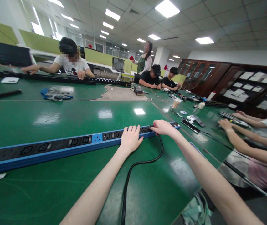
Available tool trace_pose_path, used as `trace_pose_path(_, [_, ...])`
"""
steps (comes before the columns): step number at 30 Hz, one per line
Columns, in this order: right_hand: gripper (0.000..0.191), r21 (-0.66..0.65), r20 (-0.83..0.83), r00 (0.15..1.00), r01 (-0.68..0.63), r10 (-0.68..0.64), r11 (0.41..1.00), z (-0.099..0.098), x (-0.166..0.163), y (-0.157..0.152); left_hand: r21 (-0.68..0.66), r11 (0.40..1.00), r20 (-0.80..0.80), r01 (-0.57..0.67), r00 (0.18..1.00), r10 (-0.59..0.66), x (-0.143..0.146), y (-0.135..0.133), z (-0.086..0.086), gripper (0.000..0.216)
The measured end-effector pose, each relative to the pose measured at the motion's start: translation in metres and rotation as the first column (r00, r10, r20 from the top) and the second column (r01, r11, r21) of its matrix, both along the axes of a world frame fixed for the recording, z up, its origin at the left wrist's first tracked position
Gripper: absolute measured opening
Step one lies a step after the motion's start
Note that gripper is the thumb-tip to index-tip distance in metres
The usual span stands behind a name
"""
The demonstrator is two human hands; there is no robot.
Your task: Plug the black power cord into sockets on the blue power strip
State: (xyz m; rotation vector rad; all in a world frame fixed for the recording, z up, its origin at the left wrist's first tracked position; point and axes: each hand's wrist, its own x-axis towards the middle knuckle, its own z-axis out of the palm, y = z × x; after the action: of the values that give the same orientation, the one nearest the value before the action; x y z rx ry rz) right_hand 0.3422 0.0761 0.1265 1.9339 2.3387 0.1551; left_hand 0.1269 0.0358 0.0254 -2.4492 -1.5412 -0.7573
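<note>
A long blue and black power strip (63,147) runs across the green table from the left edge to right of the middle. Along its top are several black sockets and one blue socket (97,138). My left hand (130,139) lies over the strip with its fingers stretched across the top. Near the strip's right end, my right hand (162,127) grips a black plug at a socket; my fingers partly hide the plug. From it a black cable (135,163) curves down over the table toward me. I cannot tell how far the plug sits in the socket.
Gloves (55,93) lie at the far left. A phone-like grey device (197,121), a plastic cup (176,102) and small parts lie to the right. A person (72,61) works across the table; another person's hands (226,125) rest at the right edge.
</note>
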Motion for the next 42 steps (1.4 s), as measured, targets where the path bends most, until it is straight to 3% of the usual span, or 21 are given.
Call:
trace_pose_path(5, [0.044,-0.036,0.064,0.996,0.058,-0.056,0.998,0.004,-0.012,0.005,-0.006,1.000,-0.003,0.003,1.000,-0.003,0.000,0.001,-0.001,0.066])
trace_pose_path(11, [0.049,0.033,0.038,0.996,0.079,-0.080,0.996,-0.005,-0.016,-0.005,0.003,1.000,-0.014,0.018,1.000,-0.018,-0.001,0.002,-0.002,0.066])
trace_pose_path(24, [0.044,-0.027,-0.019,0.997,0.075,-0.075,0.997,-0.008,-0.009,-0.002,0.006,1.000,-0.017,0.025,1.000,-0.025,-0.001,0.002,-0.001,0.063])
trace_pose_path(37, [0.045,0.059,-0.046,0.991,0.128,-0.125,0.990,-0.013,-0.015,-0.009,0.018,1.000,-0.029,0.012,1.000,-0.011,0.000,0.001,-0.001,0.063])
trace_pose_path(42, [0.044,0.008,-0.031,0.990,0.138,-0.138,0.990,-0.012,-0.016,-0.012,0.023,1.000,-0.052,0.009,0.999,-0.008,0.000,0.002,0.000,0.064])
